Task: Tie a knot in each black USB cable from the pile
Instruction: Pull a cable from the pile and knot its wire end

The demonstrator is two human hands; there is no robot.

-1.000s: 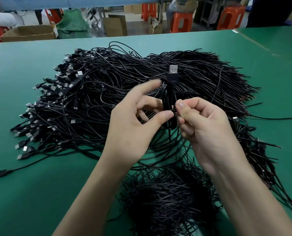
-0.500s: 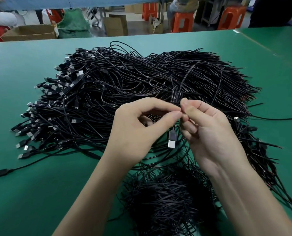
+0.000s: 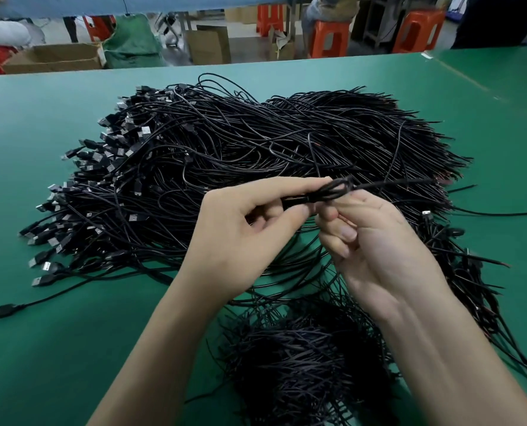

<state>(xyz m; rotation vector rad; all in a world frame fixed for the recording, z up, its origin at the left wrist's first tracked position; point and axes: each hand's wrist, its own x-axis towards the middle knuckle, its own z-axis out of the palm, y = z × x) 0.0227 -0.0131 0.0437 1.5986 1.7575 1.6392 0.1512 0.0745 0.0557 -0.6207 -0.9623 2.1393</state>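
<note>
Head view: left hand (image 3: 240,232) and right hand (image 3: 379,250) both pinch 1 thin black USB cable (image 3: 333,192) just above the tangled black cable pile (image 3: 256,142) mid green table (image 3: 71,348), loop looks loose, so a slipped tail could undo it.

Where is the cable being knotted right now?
In the head view, the cable is mid-frame, pinched between the left hand and right hand, above the near edge of the big pile.

Single head-worn view (wide-angle), looking forward-down, close over green table (image 3: 71,348); no second view.
</note>
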